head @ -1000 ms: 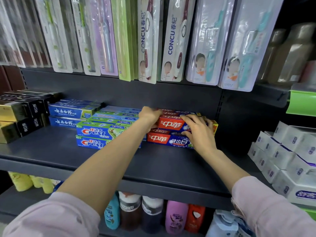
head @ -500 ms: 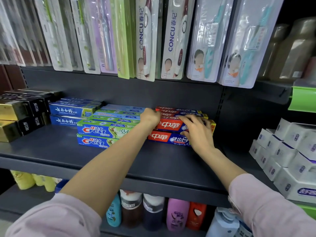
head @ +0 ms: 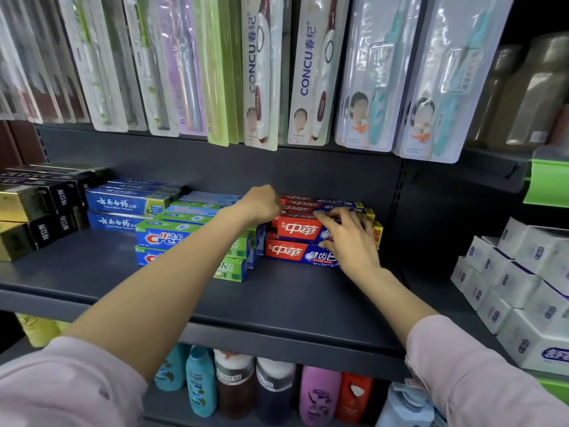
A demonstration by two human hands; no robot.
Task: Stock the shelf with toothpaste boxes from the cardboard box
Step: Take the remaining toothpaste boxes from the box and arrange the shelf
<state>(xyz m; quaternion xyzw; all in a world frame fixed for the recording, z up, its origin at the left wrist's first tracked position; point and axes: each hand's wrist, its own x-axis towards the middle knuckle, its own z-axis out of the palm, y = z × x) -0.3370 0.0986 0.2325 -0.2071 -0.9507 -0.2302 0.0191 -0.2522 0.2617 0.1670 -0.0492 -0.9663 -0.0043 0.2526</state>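
Red toothpaste boxes (head: 292, 231) lie stacked two high, several rows deep, at the back of the dark shelf (head: 277, 303). My left hand (head: 261, 204) is curled against the left end of the upper red boxes, and its fingertips are hidden. My right hand (head: 351, 241) lies over the right part of the front upper red box, fingers spread on top and thumb on its front face. The lower front red box (head: 286, 251) sits beneath it. No cardboard box is in view.
Green and blue Crest boxes (head: 163, 237) touch the red stack on its left, then blue boxes (head: 117, 204) and black-and-gold boxes (head: 37, 211). Toothbrush packs (head: 311, 72) hang overhead. White cartons (head: 523, 288) stand at the right. Bottles (head: 234, 386) fill the shelf below.
Both hands have stayed on the red stack. My right hand has slid slightly to the left along the upper front box.
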